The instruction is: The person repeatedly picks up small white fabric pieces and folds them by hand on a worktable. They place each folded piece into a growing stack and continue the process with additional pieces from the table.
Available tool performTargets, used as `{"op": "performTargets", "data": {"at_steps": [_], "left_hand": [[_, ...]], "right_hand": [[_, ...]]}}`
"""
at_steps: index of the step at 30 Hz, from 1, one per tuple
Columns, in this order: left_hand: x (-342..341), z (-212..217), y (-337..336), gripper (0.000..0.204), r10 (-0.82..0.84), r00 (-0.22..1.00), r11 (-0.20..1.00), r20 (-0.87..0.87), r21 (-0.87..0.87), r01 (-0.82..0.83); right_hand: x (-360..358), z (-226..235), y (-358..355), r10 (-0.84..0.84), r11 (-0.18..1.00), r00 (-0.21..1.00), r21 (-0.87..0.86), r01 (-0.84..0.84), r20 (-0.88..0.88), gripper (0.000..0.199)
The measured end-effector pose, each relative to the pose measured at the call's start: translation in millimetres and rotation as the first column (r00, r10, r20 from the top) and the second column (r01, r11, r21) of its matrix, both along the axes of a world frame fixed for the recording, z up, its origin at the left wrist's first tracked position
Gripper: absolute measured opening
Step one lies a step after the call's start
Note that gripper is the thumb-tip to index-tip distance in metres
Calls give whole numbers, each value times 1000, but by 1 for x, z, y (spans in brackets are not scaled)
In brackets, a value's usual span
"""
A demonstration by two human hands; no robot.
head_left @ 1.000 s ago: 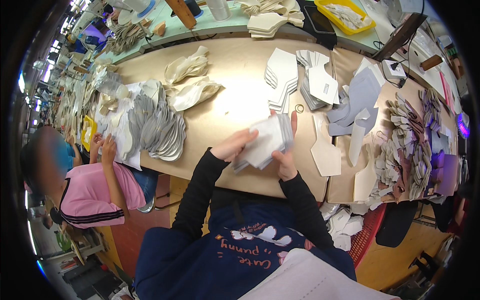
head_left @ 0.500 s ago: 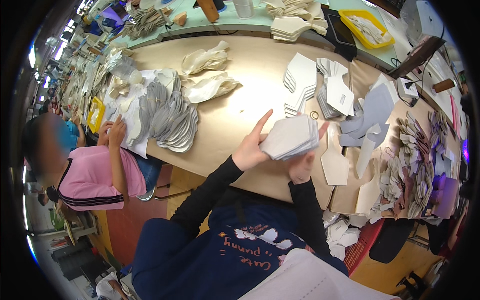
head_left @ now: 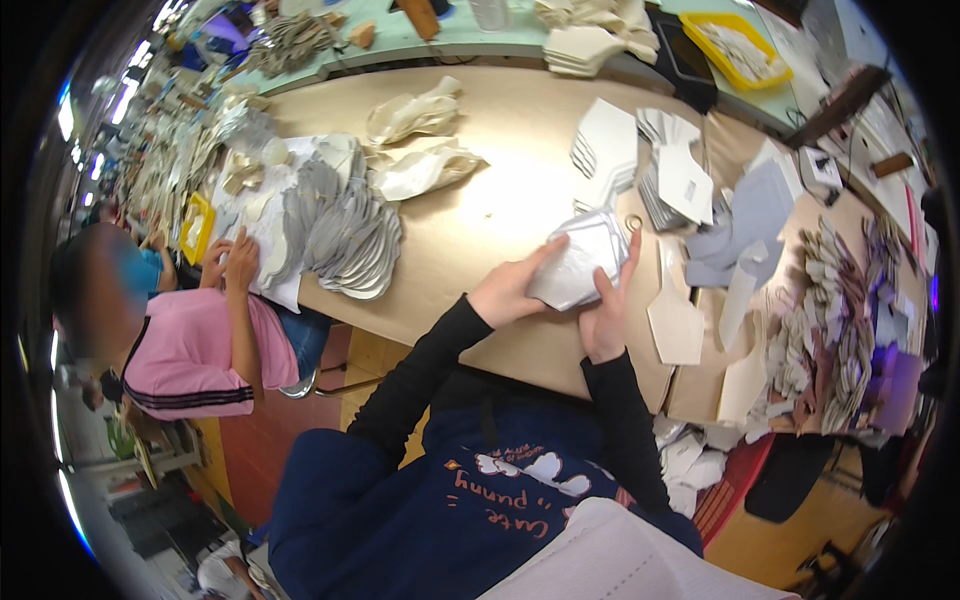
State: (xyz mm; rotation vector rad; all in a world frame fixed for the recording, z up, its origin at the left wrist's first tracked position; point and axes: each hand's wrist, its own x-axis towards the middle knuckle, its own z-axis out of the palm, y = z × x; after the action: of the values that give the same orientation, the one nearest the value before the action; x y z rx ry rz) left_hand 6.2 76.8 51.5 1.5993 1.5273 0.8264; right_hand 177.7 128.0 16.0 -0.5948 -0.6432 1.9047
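Here | left grip, right grip clasp pale stack | right thumb atop

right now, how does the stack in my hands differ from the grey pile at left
The stack is held in the left hand and right hand; the grey pile lies on the table. The stack is smaller and only slightly spread; the grey pile is larger and fanned out. The stack's top piece looks straight-edged; the grey pile's pieces curve. Both are layered.
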Motion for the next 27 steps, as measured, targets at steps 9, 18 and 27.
{"op": "performTargets", "data": {"at_steps": [9, 18, 27], "left_hand": [[-9, -2, -9, 99, 103, 994, 992, 49, -81, -99], [-13, -5, -17, 86, 126, 962, 980, 241, -180, -83], [-19, -10, -17, 73, 38, 921, 971, 387, -231, 57]], "right_hand": [[-1, 7, 4, 55, 998, 996, 4, -55, -65, 96], [5, 7, 4, 125, 989, 990, -76, -129, -59, 86], [-5, 2, 5, 0, 999, 990, 46, -7, 144, 92]]}}
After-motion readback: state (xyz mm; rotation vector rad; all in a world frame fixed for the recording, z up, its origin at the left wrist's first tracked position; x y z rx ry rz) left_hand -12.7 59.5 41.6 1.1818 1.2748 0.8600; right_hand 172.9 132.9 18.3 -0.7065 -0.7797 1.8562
